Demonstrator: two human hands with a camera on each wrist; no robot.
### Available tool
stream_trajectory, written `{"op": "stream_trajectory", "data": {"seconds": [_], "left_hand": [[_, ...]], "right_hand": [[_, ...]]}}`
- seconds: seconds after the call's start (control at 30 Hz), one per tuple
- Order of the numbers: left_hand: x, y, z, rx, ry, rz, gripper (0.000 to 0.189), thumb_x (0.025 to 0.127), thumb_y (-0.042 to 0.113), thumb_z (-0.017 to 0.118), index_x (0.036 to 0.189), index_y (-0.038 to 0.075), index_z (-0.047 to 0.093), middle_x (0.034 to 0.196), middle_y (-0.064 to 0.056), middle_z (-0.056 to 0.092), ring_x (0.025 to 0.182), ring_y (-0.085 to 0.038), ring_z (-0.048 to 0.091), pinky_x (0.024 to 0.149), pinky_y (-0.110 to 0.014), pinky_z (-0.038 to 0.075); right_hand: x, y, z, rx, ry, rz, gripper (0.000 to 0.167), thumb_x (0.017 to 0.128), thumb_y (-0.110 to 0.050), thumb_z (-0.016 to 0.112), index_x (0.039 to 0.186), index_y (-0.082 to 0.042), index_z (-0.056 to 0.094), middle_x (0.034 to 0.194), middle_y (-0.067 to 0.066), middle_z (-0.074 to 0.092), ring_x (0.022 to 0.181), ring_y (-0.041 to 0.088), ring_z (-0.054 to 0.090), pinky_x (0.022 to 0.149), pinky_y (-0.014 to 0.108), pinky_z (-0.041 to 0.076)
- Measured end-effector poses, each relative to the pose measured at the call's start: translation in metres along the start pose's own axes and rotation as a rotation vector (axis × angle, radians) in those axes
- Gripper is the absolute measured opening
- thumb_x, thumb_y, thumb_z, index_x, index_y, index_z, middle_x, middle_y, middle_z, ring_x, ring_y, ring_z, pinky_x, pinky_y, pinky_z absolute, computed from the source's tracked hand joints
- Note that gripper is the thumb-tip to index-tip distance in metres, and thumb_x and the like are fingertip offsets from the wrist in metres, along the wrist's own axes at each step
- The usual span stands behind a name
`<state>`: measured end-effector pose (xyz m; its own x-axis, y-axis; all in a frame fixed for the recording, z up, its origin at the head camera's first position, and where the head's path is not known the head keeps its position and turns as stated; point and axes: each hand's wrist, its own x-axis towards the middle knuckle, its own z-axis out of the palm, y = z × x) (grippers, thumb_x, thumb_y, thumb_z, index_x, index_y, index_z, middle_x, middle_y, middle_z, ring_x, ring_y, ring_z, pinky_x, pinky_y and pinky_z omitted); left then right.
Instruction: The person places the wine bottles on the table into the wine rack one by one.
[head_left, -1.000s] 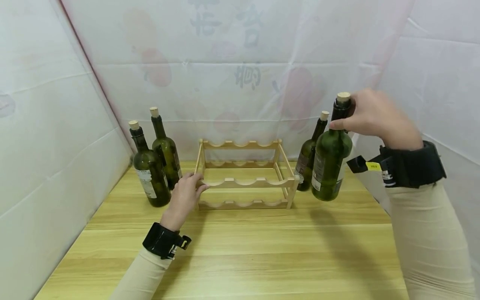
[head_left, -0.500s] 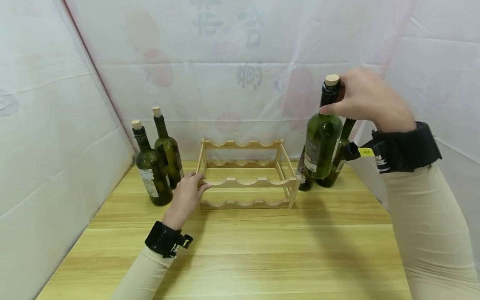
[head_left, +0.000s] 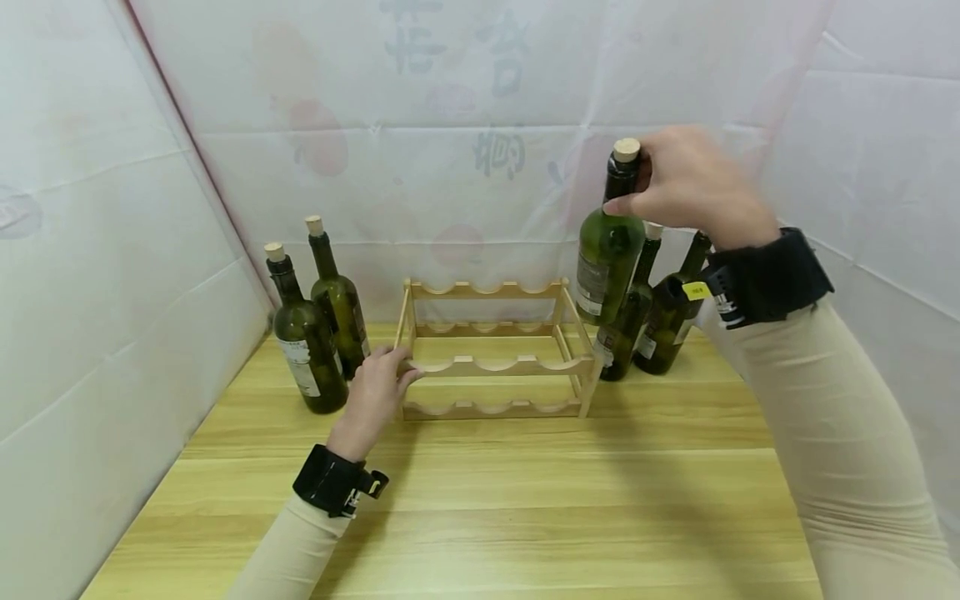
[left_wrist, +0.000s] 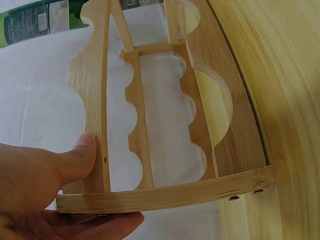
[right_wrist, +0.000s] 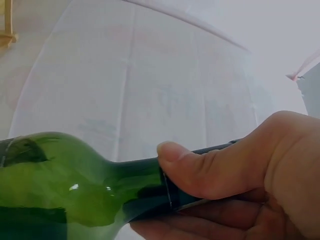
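Observation:
My right hand grips a green wine bottle by its neck, just below the cork. The bottle hangs in the air, slightly tilted, above the right end of the wooden wine rack. In the right wrist view, thumb and fingers wrap the neck of this bottle. My left hand holds the rack's front left corner. Seen from the left wrist, the thumb lies on a scalloped rail of the rack, with fingers beneath the end bar. No bottle lies in the rack.
Two corked bottles, one nearer and one farther, stand left of the rack. Two more, a bottle beside the rack and another at far right, stand behind the raised one. White cloth encloses the wooden table.
My right hand has lifted the bottle and carried it left toward the rack, uncovering the two bottles standing behind. My left hand stays on the rack's corner.

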<state>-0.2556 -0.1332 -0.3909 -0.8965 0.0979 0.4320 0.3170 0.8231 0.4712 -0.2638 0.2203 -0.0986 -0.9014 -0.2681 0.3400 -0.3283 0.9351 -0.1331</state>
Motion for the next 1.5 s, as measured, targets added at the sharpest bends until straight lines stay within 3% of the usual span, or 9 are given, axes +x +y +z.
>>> {"op": "stream_trajectory", "data": {"seconds": [0.43, 0.7, 1.03, 1.23, 1.5], "left_hand": [[-0.002, -0.003, 0.000, 0.013, 0.019, 0.023, 0.023, 0.094, 0.022, 0.076, 0.108, 0.004, 0.073, 0.105, -0.020, 0.069, 0.089, -0.033, 0.075, 0.072, -0.043, 0.064], [-0.001, -0.003, 0.001, 0.000, 0.020, 0.024, 0.021, 0.094, 0.022, 0.076, 0.106, 0.005, 0.073, 0.102, -0.018, 0.068, 0.089, -0.030, 0.076, 0.070, -0.041, 0.065], [0.001, -0.002, 0.001, -0.009, 0.025, 0.024, 0.020, 0.094, 0.021, 0.076, 0.104, 0.005, 0.073, 0.101, -0.018, 0.068, 0.089, -0.031, 0.076, 0.070, -0.041, 0.065], [0.001, -0.001, 0.000, -0.009, 0.025, 0.023, 0.019, 0.094, 0.021, 0.076, 0.103, 0.005, 0.073, 0.100, -0.018, 0.068, 0.088, -0.031, 0.076, 0.069, -0.040, 0.065], [-0.001, 0.000, -0.001, -0.003, 0.039, 0.035, 0.018, 0.094, 0.021, 0.076, 0.102, 0.005, 0.073, 0.097, -0.017, 0.068, 0.084, -0.031, 0.075, 0.068, -0.040, 0.064]], "right_hand": [[0.028, -0.007, 0.030, 0.042, -0.002, -0.132, 0.029, 0.090, -0.019, 0.079, 0.107, 0.000, 0.065, 0.093, 0.017, 0.069, 0.082, 0.029, 0.062, 0.070, 0.035, 0.044], [0.039, -0.002, 0.042, 0.098, 0.021, -0.203, 0.022, 0.091, -0.012, 0.077, 0.107, -0.002, 0.067, 0.095, 0.018, 0.068, 0.084, 0.029, 0.062, 0.076, 0.037, 0.047], [0.050, -0.001, 0.049, 0.059, 0.036, -0.296, 0.020, 0.090, -0.013, 0.079, 0.103, 0.000, 0.068, 0.099, 0.022, 0.071, 0.089, 0.034, 0.068, 0.082, 0.044, 0.056], [0.054, 0.001, 0.053, 0.101, 0.003, -0.300, 0.019, 0.088, -0.008, 0.080, 0.101, 0.001, 0.069, 0.101, 0.024, 0.074, 0.090, 0.035, 0.074, 0.084, 0.046, 0.062], [0.059, 0.005, 0.058, 0.097, 0.017, -0.312, 0.020, 0.091, -0.010, 0.078, 0.105, 0.001, 0.070, 0.101, 0.023, 0.074, 0.090, 0.034, 0.072, 0.084, 0.045, 0.060]]}}
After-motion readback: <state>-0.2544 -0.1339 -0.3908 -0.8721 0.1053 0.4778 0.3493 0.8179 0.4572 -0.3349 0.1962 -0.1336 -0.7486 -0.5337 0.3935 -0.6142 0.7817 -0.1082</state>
